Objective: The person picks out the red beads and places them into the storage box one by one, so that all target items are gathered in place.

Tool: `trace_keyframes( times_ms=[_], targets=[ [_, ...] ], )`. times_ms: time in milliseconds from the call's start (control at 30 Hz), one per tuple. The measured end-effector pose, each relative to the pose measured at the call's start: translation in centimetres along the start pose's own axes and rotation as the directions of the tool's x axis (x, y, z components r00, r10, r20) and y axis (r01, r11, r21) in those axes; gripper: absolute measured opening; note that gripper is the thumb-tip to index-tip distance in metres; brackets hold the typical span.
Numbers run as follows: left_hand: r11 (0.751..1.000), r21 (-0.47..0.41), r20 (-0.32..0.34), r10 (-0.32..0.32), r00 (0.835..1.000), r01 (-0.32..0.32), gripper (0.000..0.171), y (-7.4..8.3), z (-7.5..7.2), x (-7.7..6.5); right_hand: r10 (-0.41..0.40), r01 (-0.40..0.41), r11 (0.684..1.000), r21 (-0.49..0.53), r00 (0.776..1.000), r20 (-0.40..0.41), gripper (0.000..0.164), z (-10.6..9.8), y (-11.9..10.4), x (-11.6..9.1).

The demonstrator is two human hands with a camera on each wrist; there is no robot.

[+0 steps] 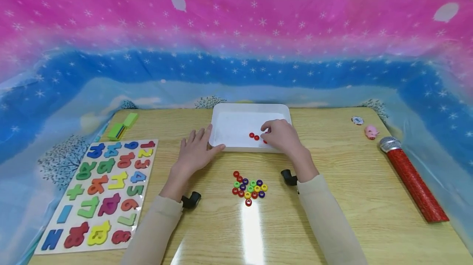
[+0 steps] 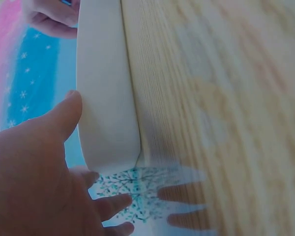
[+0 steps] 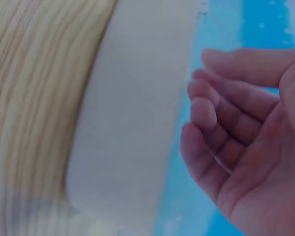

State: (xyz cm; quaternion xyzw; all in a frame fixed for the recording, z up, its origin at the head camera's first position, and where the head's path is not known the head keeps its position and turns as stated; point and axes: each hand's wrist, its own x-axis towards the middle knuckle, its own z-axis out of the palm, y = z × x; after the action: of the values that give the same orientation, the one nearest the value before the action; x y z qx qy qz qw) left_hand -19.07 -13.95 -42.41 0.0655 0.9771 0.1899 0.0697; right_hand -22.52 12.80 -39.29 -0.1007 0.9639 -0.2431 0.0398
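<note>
My left hand lies at the left side of a white rectangular tray, thumb against its near left corner and fingers spread. The tray's outer wall also shows beside that hand in the left wrist view. My right hand is over the tray's right part, its fingers loosely curled beside small red ring beads. Another red bead shows just below its thumb. In the right wrist view, no bead is visible between the thumb and fingers of this hand.
Several colored ring beads lie in front of the tray. A number puzzle board and a green box are at left. A red microphone, pink pig figure and poker chip are at right.
</note>
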Motion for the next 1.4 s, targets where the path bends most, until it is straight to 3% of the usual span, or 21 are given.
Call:
trace_keyframes(
  times_ms=[167,333,600,833,1400],
  targets=[
    [1.000,0.002,0.002,-0.004,1.000,0.004,0.086,-0.1,-0.2,0.0,-0.120,0.117,0.992,0.047,0.990,0.074,0.022,0.0,-2.0,-1.2],
    [1.000,0.011,0.003,-0.011,1.000,0.011,0.087,-0.1,-0.4,0.0,-0.201,0.199,0.980,0.024,0.967,0.156,0.017,0.5,-3.7,-2.2],
    [1.000,0.000,-0.004,-0.001,1.000,0.001,0.087,0.0,-0.4,0.1,-0.284,0.283,0.958,0.040,0.924,0.256,0.013,2.1,-5.3,-3.2],
    [1.000,-0.013,-0.007,0.008,1.000,-0.008,0.086,-0.2,-0.1,0.0,-0.306,0.315,0.949,0.029,0.890,0.338,0.013,4.0,-5.3,-3.6],
    [0.999,-0.032,-0.004,0.012,1.000,-0.012,0.085,0.0,0.0,-0.1,-0.315,0.357,0.931,-0.081,0.893,0.320,0.006,5.5,-5.0,-3.6]
  ],
)
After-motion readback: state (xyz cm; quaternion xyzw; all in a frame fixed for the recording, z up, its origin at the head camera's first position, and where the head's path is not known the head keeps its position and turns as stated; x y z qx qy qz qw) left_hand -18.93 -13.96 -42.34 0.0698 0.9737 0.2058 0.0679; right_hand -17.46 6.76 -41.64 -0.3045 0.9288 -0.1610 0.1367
